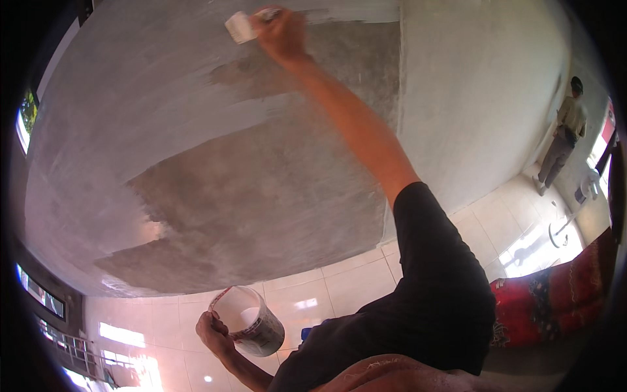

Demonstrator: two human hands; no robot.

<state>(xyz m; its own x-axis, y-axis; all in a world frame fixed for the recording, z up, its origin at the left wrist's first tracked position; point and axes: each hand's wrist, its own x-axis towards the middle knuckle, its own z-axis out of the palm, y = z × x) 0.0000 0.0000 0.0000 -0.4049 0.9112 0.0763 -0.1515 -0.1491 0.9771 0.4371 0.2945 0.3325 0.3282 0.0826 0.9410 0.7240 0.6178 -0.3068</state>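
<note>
Up high at the top of the view, my right hand [284, 36] is closed round a wide paintbrush. The pale brush head [240, 28] points left against the grey wall [261, 176]; motion blurs it a little. Lighter, wet-looking strokes cross the wall, and darker bare patches show between them. Low down, my left hand [214, 332] grips a paint bucket [264, 330] by its red handle at the rim. The bucket is tilted, with whitish liquid inside. Its side carries dark print.
Pale floor tiles [339, 282] run along the wall's foot. A red patterned cloth [552, 304] covers something at the right. Farther off, a person in a cap [567, 134] stands by the right-hand wall. A metal railing [72, 346] and windows are at the left.
</note>
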